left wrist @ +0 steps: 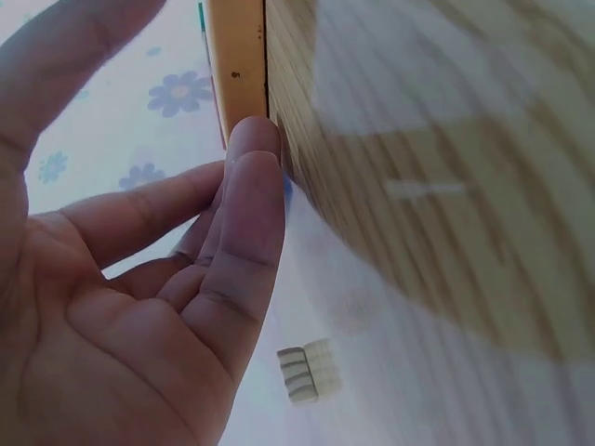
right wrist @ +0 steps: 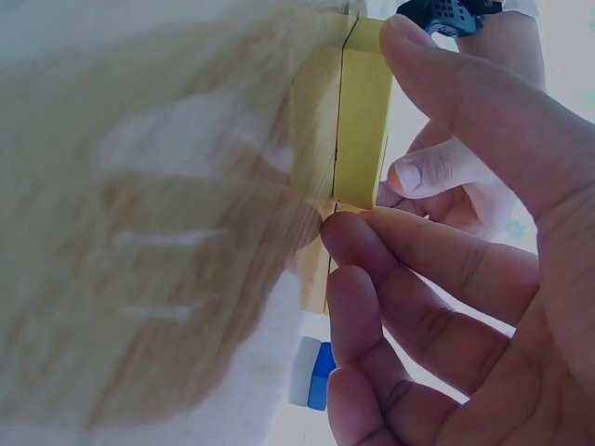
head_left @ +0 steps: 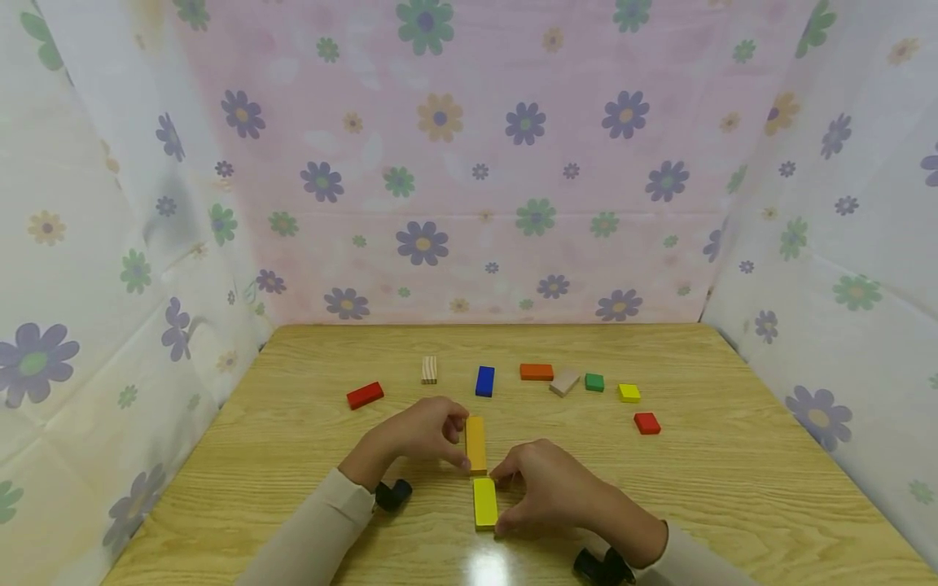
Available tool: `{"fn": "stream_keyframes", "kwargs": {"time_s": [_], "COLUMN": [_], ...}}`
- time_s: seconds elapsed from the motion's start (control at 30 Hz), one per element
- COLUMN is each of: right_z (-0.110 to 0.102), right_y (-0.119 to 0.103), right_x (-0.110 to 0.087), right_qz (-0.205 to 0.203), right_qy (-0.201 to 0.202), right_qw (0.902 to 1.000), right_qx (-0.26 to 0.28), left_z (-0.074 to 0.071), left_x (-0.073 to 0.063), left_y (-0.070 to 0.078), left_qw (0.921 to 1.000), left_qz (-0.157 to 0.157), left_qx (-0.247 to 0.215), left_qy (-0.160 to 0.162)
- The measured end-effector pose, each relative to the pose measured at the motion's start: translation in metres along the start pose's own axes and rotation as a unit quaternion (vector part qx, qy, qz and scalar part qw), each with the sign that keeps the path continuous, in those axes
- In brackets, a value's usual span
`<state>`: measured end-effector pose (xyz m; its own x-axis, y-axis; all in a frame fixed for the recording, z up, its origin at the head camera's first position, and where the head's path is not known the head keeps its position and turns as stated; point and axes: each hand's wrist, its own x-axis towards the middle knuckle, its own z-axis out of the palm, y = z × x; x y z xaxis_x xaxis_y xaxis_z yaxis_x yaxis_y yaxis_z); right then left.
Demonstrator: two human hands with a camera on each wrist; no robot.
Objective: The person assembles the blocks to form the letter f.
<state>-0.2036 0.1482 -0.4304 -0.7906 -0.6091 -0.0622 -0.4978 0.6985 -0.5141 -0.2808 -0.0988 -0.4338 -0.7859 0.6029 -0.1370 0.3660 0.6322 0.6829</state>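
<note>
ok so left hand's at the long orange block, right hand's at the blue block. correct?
Not quite: the head view shows the right hand at the larger yellow block, not the blue one. The left hand is at the long orange block, as you said.

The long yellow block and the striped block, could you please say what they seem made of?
Striped block: probably bare, matte wood, given its brown grain-like bands. Long yellow block: perhaps smooth painted wood; the even colour shows no grain.
</note>
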Motion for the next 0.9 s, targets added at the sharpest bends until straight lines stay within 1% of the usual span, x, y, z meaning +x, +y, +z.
{"fn": "stream_keyframes", "kwargs": {"time_s": [0.13,0.27,0.4,0.67,0.9], "right_z": [0.0002,0.0009,0.0017,0.0023,0.0010], "right_y": [-0.0001,-0.0008,-0.0014,-0.0027,-0.0056], "right_x": [0.0000,0.0000,-0.0002,0.0003,-0.0017], "right_qz": [0.004,0.011,0.016,0.016,0.016], "right_qy": [0.001,0.000,-0.001,0.002,0.005], "right_qw": [1.0000,0.9999,0.9998,0.9999,0.9999], "right_qx": [0.005,0.010,0.014,0.000,-0.003], "left_z": [0.0006,0.0020,0.0036,0.0045,0.0067], "left_x": [0.0014,0.0016,0.0012,0.0003,0.0029], "left_y": [-0.0019,-0.0016,0.0009,0.0053,0.0039], "left_qw": [0.9997,0.9992,0.9990,0.9988,0.9991], "left_qz": [-0.010,-0.015,-0.021,-0.020,-0.017], "left_qx": [-0.024,-0.037,-0.037,-0.039,-0.034], "left_qy": [0.003,0.010,0.016,0.021,0.018]}}
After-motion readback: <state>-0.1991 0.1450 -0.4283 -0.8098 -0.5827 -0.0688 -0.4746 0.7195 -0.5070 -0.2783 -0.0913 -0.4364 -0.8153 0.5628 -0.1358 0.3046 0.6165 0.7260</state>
